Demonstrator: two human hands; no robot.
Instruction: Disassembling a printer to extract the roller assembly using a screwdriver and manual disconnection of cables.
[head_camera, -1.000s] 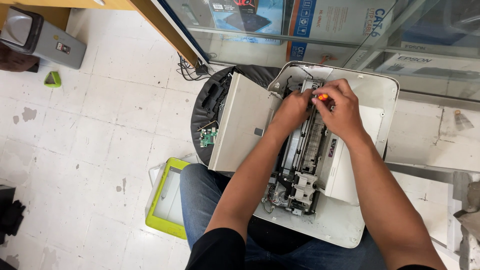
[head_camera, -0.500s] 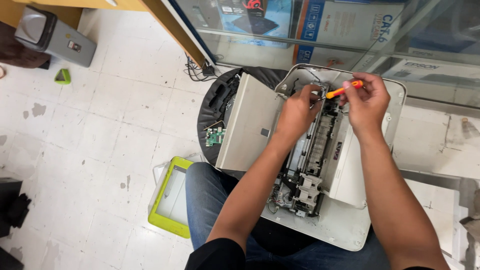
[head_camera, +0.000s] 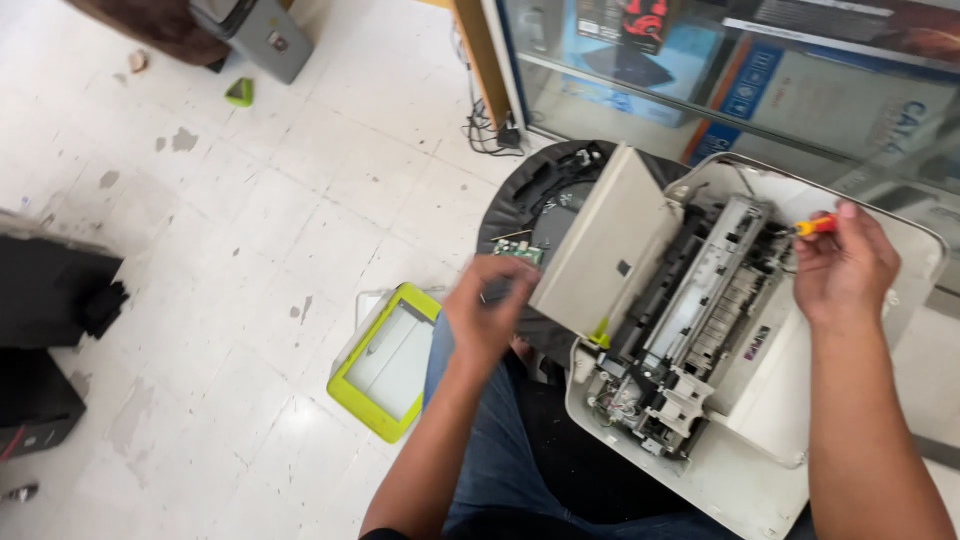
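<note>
I see the right hand (head_camera: 843, 268) at 3 o'clock, fingers clamped on an orange-handled screwdriver (head_camera: 815, 225), just over the far right edge of the opened printer (head_camera: 700, 330) on the person's lap. Left hand (head_camera: 490, 310) is blurred at centre, beside the raised beige lid panel (head_camera: 605, 250) and near a small green circuit board (head_camera: 517, 251); I can't tell whether its fingers grip anything. Green-framed panel (head_camera: 385, 360) lies on the floor at 7 o'clock.

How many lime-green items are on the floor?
2: a lime-green framed panel beside the person's knee, and a small green wedge at upper left near the grey box. Others may be hidden.
</note>
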